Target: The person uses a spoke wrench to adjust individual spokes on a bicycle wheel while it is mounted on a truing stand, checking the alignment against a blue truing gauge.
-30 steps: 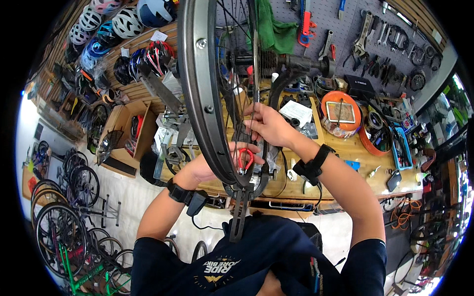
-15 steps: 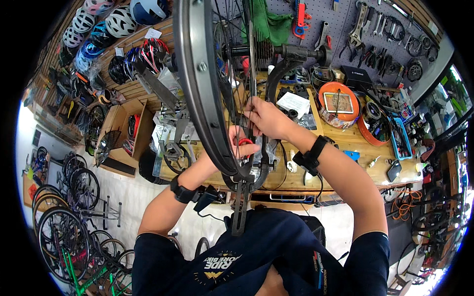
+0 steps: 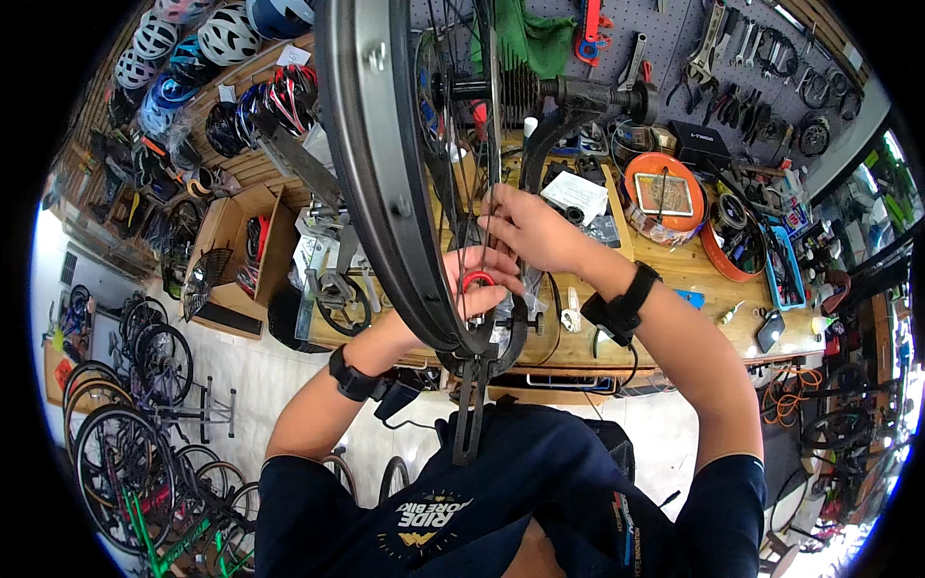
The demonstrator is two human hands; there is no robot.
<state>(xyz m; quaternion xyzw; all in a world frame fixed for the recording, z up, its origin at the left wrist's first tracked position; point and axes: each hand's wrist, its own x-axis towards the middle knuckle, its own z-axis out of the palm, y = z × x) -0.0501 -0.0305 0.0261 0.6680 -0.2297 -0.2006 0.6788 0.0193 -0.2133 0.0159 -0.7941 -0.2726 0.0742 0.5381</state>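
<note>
A bicycle wheel with a black rim (image 3: 371, 183) stands upright in a dark metal truing stand (image 3: 469, 409), its hub (image 3: 472, 90) held between the stand's arms. My left hand (image 3: 480, 275) reaches in beside the rim, with its fingers closed around a small, round red spoke wrench (image 3: 477, 280) low among the spokes. Just above it and to the right, my right hand (image 3: 530, 229) pinches a thin spoke (image 3: 492, 164) between thumb and fingers. The fingertips of both hands are partly hidden by the spokes and each other.
The wooden workbench (image 3: 617, 337) behind the stand carries an orange round tray (image 3: 665, 193), a blue basket (image 3: 785, 270) and loose tools. Tools hang on the pegboard (image 3: 665, 58). Left are a cardboard box (image 3: 226, 260) and helmets (image 3: 229, 37); bicycles (image 3: 125, 443) stand lower left.
The view has shifted slightly, so the wheel appears a little further left. My left fingers have stretched further across the spokes around the red spoke wrench. My right hand stays at the spokes.
</note>
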